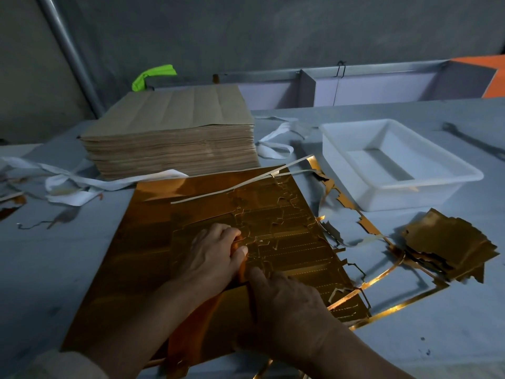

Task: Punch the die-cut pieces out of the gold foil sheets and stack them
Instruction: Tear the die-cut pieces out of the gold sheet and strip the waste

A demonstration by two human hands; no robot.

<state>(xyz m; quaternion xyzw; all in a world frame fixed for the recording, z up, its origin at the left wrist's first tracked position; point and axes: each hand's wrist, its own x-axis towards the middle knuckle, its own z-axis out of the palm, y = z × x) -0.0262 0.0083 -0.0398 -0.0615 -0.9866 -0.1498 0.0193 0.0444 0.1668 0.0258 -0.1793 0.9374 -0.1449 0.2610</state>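
Grey table [68, 255], dim light. Your left hand [216, 253] pinches the gold sheet [153, 222] at a cut line. Your right hand [284, 302] bears down on it just beside, thumb flat, fingers hidden, so can't tell their set. Punched stack [451, 242] sits well off to that hand's right. Risk: pull fast or skewed and uncut nicks will likely tear the piece or crease the foil.
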